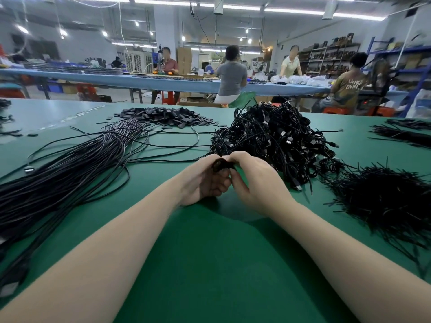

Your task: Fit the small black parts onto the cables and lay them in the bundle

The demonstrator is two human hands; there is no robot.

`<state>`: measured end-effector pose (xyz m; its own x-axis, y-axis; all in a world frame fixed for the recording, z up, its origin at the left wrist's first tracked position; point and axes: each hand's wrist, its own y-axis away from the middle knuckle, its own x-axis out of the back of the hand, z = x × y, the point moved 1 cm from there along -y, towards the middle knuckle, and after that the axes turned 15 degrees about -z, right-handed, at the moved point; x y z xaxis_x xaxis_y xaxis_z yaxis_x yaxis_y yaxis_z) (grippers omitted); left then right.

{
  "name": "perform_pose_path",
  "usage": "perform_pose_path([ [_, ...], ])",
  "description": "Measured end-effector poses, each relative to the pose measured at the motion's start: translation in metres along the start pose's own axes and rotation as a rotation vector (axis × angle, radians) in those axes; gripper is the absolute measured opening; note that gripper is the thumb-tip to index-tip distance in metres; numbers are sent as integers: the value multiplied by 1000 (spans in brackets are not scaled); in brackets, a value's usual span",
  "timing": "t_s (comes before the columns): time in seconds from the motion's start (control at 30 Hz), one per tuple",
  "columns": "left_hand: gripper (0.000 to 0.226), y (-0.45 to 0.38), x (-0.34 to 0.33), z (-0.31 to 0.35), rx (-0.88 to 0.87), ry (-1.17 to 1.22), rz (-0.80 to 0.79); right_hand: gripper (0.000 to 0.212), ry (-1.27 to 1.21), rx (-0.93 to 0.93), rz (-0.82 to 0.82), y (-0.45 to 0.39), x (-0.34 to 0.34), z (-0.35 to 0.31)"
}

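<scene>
- Left hand (205, 180) and right hand (254, 180) meet at centre frame, fingers curled round a small dark item (220, 164), blurred; apparently a part going onto a cable
- Loose black parts (163, 116) heaped upper centre, within reach
- Straightened bundle (70, 164) fans left; tangled cables (275, 138) wait right on the green table (210, 264)

A green table (210, 264) carries a cable bundle (70, 178), tangled cables (275, 141) and small black parts (168, 116).
</scene>
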<state>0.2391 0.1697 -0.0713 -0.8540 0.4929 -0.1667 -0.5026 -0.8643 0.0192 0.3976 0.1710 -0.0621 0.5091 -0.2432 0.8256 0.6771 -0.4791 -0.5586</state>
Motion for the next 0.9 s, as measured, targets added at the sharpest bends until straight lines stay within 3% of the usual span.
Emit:
perform_pose_path([
  [0.17, 57, -1, 0, 0, -39, 23, 103, 24, -33, 27, -2, -5, 12, -10],
  [0.3, 53, -5, 3, -2, -71, 111, 163, 27, 166, 117, 76, -30, 38, -4],
  [0.33, 51, -5, 3, -3, -80, 114, 177, 30, 206, 58, 125, -44, 49, 3],
  [0.4, 48, -6, 1, -5, -82, 71, 194, 40, 317, -276, 162, -78, 73, 31],
  [0.47, 44, -7, -1, -7, -101, 42, 240, 69, 356, -720, -22, -103, 91, 55],
  [0.5, 40, -7, -1, -8, -137, 6, 298, 79, 339, -819, -126, -108, 90, 56],
  [0.57, 29, -7, -2, -9, -243, -217, 523, 75, 337, -727, -250, -104, 66, 45],
  [0.67, 14, 1, 6, -3, -342, -573, 858, 53, 179, -522, -378, -57, 4, 13],
  [0.77, 25, 12, 35, 20, -209, -859, 951, 45, 15, -591, -455, -9, -33, 6],
  [0.83, 32, 29, 67, 42, -2, -1072, 959, 43, -64, -635, -433, 0, -37, 13],
  [0.9, 39, 64, 104, 62, 327, -1275, 943, 40, -67, -618, -422, -1, -37, 16],
])
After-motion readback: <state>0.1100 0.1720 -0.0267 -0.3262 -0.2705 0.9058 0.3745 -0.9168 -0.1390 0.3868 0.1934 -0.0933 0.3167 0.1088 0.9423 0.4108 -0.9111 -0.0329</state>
